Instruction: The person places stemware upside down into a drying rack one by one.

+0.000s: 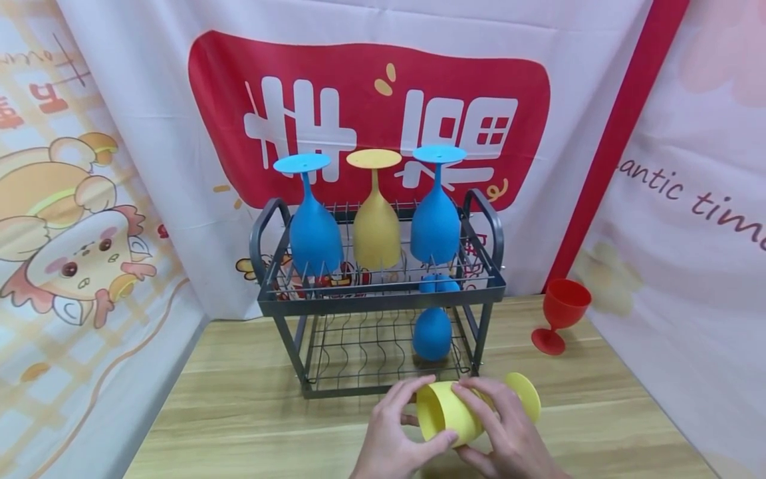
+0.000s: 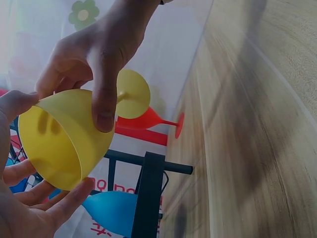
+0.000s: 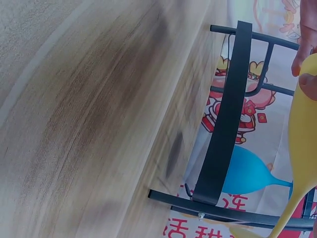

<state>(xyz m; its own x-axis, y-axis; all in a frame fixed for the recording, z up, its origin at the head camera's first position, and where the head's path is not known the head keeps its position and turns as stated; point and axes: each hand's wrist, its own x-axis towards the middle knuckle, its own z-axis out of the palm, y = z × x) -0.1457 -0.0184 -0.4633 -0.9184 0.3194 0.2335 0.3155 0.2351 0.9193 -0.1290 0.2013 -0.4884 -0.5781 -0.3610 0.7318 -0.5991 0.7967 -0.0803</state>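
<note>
A yellow plastic goblet [image 1: 465,420] lies tilted on its side between both hands in the head view, above the table in front of the rack. Its open mouth faces left, and its round foot points right. My left hand [image 1: 399,431] holds the bowl at the rim, thumb below and fingers above. The right hand [image 1: 510,426] grips the bowl nearer the stem, with its fingers across the top. In the left wrist view, the goblet's hollow inside [image 2: 52,148] shows nothing in it. Only fingertips of the hands appear in the right wrist view, at the goblet's bowl [image 3: 303,131].
Behind the hands stands a black two-tier dish rack [image 1: 383,301]. Upside down on its upper tier are a blue goblet [image 1: 315,233], a yellow goblet [image 1: 376,229] and another blue goblet [image 1: 435,226]. A blue goblet [image 1: 432,336] sits below, right. A red goblet [image 1: 562,307] stands upright at right.
</note>
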